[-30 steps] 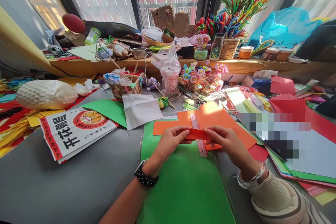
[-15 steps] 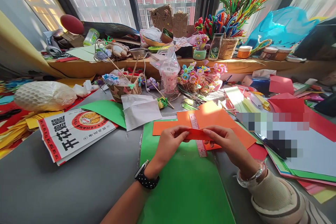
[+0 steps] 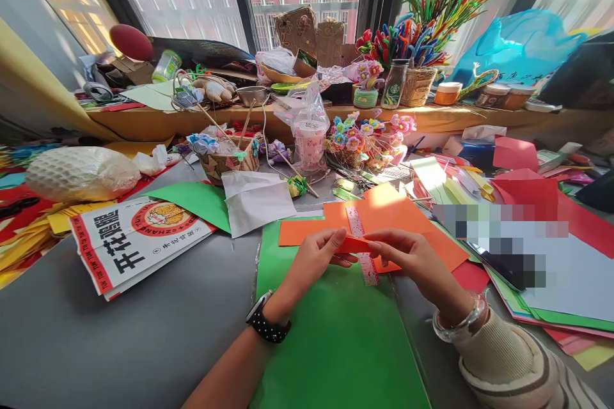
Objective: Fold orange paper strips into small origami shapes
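Between my two hands is a small folded strip of orange-red paper (image 3: 355,245), held above the table. My left hand (image 3: 322,254) grips its left end, thumb on top and fingers beneath. My right hand (image 3: 407,258) pinches the right end between thumb and fingers. Below and behind the strip lies a pink patterned ruler (image 3: 368,270), partly covered by the strip. Orange paper sheets (image 3: 412,220) spread out beyond my hands. Under everything is a green sheet or mat (image 3: 336,345).
A printed paper bag (image 3: 139,243) lies at left beside a crumpled white sheet (image 3: 259,201). Behind stand a wrapped pink cup (image 3: 309,144) and a basket of small flowers (image 3: 357,144). At right, a phone (image 3: 496,262) rests on stacked coloured paper (image 3: 575,294).
My left thumb has shifted up and right along the strip, and the left fingers have spread a little beneath it. My right hand has moved slightly left.
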`<action>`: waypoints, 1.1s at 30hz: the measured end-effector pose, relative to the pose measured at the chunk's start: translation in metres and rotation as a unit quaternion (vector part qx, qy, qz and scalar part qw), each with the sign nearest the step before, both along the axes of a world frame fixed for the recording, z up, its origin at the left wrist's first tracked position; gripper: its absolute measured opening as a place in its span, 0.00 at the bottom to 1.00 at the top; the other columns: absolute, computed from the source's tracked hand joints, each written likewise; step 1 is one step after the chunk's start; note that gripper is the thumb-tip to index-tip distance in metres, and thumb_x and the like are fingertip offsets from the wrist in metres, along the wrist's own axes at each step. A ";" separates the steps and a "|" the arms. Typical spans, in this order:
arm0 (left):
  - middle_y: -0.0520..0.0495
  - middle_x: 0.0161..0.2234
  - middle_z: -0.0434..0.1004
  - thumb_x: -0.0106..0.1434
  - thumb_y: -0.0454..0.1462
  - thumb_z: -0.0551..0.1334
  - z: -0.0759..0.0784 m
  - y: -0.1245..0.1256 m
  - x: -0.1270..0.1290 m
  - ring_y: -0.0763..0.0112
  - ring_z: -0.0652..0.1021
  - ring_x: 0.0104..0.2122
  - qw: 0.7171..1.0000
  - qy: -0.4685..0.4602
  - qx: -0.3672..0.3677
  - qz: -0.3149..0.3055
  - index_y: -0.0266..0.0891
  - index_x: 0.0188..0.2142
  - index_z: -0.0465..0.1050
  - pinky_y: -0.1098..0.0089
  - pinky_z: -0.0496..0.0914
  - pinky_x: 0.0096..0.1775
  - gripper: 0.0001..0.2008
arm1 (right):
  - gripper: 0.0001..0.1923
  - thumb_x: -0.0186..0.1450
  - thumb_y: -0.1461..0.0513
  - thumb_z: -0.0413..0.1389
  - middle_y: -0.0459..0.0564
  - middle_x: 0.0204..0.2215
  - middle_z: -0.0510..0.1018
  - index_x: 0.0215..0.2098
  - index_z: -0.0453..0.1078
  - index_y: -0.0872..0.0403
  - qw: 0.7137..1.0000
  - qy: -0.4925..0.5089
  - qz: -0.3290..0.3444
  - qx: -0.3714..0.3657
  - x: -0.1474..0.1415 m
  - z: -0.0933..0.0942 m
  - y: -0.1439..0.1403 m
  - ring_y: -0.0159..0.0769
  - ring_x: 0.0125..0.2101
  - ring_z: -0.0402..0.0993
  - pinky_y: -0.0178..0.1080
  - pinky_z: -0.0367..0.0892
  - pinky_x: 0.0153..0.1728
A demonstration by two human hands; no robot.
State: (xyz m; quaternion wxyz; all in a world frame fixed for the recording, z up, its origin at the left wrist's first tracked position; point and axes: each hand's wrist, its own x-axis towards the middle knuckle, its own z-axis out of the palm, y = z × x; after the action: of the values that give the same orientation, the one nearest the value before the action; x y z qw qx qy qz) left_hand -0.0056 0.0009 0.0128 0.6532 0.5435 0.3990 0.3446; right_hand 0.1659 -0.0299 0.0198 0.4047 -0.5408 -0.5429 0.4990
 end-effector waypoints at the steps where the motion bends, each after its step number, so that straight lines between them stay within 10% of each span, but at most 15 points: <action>1: 0.44 0.32 0.75 0.54 0.47 0.54 0.000 0.000 0.000 0.68 0.76 0.29 1.000 0.002 -0.003 0.000 0.33 0.34 0.70 0.71 0.71 0.31 0.19 | 0.13 0.54 0.55 0.54 0.46 0.27 0.75 0.34 0.71 0.53 1.000 0.000 0.004 0.004 0.000 -0.001 0.000 0.32 0.27 0.71 0.31 0.66 0.24; 33: 0.46 0.31 0.76 0.52 0.37 0.59 -0.001 -0.005 0.002 0.69 0.75 0.31 0.995 0.036 0.089 0.029 0.36 0.31 0.74 0.74 0.70 0.33 0.09 | 0.14 0.55 0.54 0.53 0.49 0.26 0.75 0.31 0.72 0.55 0.999 -0.037 0.004 0.029 0.000 -0.006 0.001 0.33 0.26 0.70 0.32 0.68 0.24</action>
State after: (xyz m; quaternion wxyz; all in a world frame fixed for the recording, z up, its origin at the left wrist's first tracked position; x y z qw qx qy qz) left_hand -0.0039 -0.0039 0.0122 0.5772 0.5995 0.4055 0.3782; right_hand 0.1654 -0.0294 0.0143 0.3978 -0.5445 -0.5744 0.4642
